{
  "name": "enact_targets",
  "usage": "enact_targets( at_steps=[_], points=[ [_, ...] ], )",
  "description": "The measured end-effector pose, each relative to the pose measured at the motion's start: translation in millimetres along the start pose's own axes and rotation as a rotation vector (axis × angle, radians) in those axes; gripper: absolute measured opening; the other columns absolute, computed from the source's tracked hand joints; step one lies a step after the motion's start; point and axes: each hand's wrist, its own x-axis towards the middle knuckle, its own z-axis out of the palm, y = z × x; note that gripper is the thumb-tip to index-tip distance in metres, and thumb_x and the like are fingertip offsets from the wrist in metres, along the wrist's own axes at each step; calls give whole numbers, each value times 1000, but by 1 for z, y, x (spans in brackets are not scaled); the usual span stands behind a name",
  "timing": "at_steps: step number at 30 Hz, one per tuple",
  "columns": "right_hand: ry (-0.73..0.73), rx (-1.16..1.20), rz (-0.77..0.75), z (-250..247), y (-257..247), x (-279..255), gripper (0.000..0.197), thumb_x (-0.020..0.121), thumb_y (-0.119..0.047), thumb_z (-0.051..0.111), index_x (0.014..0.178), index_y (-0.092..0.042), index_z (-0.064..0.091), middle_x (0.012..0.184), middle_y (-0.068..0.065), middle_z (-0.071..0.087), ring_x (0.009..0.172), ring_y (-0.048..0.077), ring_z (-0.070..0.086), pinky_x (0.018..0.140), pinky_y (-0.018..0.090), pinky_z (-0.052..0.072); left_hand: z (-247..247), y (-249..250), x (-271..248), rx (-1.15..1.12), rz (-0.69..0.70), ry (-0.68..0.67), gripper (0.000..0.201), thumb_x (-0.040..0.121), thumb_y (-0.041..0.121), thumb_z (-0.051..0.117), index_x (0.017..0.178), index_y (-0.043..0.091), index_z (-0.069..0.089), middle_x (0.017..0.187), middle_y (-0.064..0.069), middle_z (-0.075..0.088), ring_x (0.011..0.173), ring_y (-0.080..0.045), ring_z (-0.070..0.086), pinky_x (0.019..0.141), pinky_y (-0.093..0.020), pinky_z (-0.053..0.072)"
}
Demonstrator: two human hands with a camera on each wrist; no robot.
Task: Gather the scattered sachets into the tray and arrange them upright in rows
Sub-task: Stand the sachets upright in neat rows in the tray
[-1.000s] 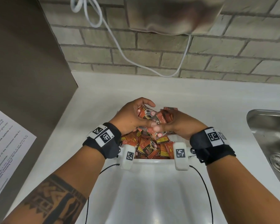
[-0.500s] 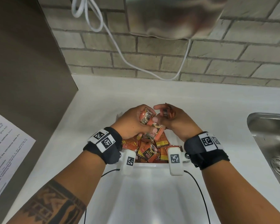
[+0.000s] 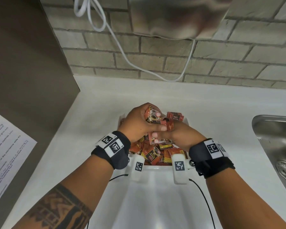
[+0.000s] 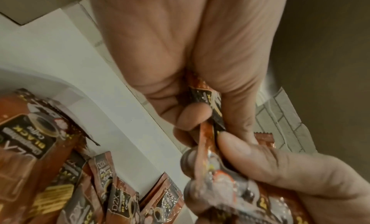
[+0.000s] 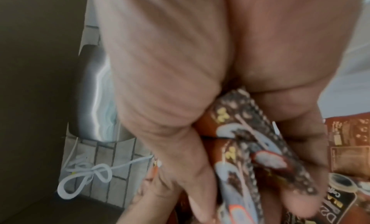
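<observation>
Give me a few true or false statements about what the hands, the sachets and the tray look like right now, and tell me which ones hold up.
1. Both hands hold sachets. True: the left hand and the right hand each grip sachets above the tray.
2. The tray's sachets stand in neat upright rows. False: the loose sachets lie jumbled.
3. A sink is to the person's right. True: the metal sink.
4. The tray is black. False: it is white.
5. A white cable hangs on the brick wall. True: the cable.
</observation>
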Motion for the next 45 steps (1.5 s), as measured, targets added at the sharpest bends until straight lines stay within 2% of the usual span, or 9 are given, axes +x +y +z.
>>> enact_targets(
  at_steps=[3, 6, 10, 18, 23, 26, 29, 36, 45],
  points=[
    [-10, 115, -16, -3, -1, -7, 26, 93, -2, 64, 119, -1, 66, 108, 8, 75, 98, 15, 73, 82, 20, 55, -5, -1, 1, 25, -58, 26, 28, 91, 19, 74, 111, 11, 57, 87, -7, 75, 64, -24, 70, 63, -37, 58],
    [23, 346, -24, -8, 5, -7, 43, 89, 7, 61, 131, -1, 56, 103, 18, 71, 95, 27, 73, 75, 27, 57, -17, -8, 4, 44, -79, 68, 27, 93, 12, 69, 114, 13, 52, 101, -9, 73, 75, -28, 73, 64, -45, 58],
    [226, 436, 34, -11, 6, -1, 61, 72, -36, 78, 126, -10, 63, 73, 3, 62, 71, 19, 56, 74, 33, 49, -26, -3, 0, 28, -78, 48, 37, 79, 7, 84, 107, 12, 60, 85, -3, 76, 68, -19, 71, 61, -28, 54],
    [62, 203, 72, -4, -4, 1, 62, 74, -51, 84, 119, -11, 69, 119, 13, 71, 116, 28, 66, 108, 52, 45, -9, 10, -6, 242, 33, -73, 29, 73, 17, 88, 97, 25, 72, 85, 6, 74, 78, -19, 70, 79, -43, 59],
    [98, 422, 94, -4, -6, -4, 52, 82, -35, 77, 123, -5, 66, 119, 25, 68, 113, 38, 66, 100, 54, 50, 1, 18, -11, 408, 199, -183, 87, 72, 24, 89, 142, 41, 42, 145, 14, 38, 124, -4, 46, 95, -12, 45],
    [105, 644, 100, 1, -10, -4, 31, 90, -9, 61, 119, 2, 62, 119, 27, 66, 106, 34, 69, 82, 45, 59, 11, 22, -13, 595, 305, -295, 110, 66, 35, 91, 152, 47, 24, 160, 15, 21, 146, -7, 25, 113, -28, 35],
    [79, 713, 128, 5, -12, -5, 19, 92, 1, 50, 107, 1, 61, 106, 22, 66, 95, 24, 71, 71, 36, 61, 17, 20, -11, 724, 411, -247, 89, 76, 30, 83, 150, 40, 37, 152, 11, 40, 134, -10, 46, 104, -51, 43],
    [-26, 644, 209, -2, -10, -18, 28, 88, -3, 61, 116, -4, 62, 113, 20, 69, 104, 35, 68, 84, 50, 58, 20, 21, -13, 842, 486, -237, 79, 76, 23, 79, 144, 42, 44, 144, 16, 42, 118, -7, 51, 92, -47, 48],
    [373, 118, -50, -18, -17, -29, 18, 89, -13, 74, 105, -7, 70, 95, 7, 76, 88, 18, 72, 76, 26, 55, 23, 29, -2, 789, 464, -155, 79, 76, 16, 79, 148, 28, 48, 147, 3, 49, 128, -21, 51, 99, -45, 50]
  ],
)
